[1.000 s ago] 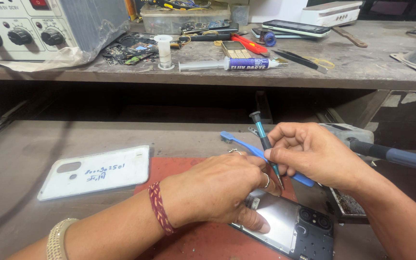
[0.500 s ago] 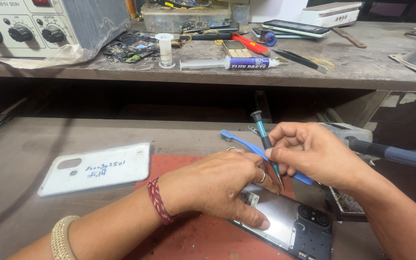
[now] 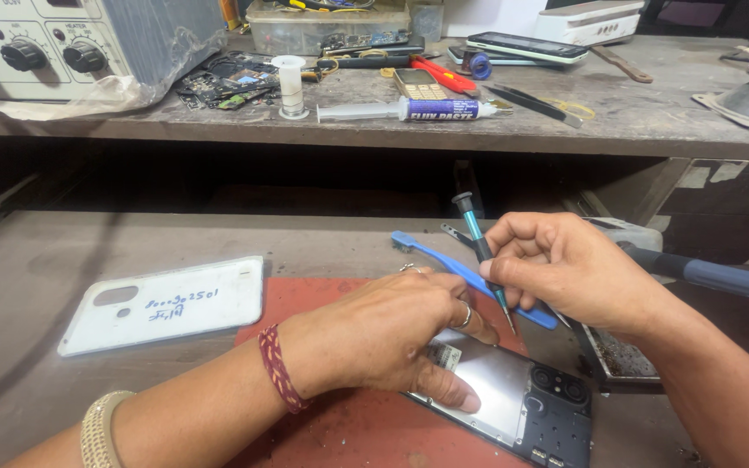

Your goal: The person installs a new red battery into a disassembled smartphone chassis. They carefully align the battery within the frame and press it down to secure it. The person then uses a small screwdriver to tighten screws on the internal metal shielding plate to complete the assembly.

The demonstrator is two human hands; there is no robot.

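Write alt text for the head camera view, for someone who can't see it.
A right hand holds a screwdriver tip-down over an opened phone that the left hand steadies on a red mat. A white back cover lies left; tools crowd the shelf behind.

Opened phone on red mat: metal, plastic, rough wood.
Opened phone [image 3: 513,403] under the left hand [image 3: 383,334]: brushed metal shield, dull sheen, matt dark plastic camera end. Beneath it a matt red mat [image 3: 305,299], rubbery-looking. Left of the phone, a white back cover [image 3: 166,303], smooth plastic. Right hand [image 3: 565,273] holds a screwdriver [image 3: 483,251], teal glossy shaft, black cap. Behind it a blue plastic tool [image 3: 444,260]. Bench [image 3: 45,251] rough, worn, grey.
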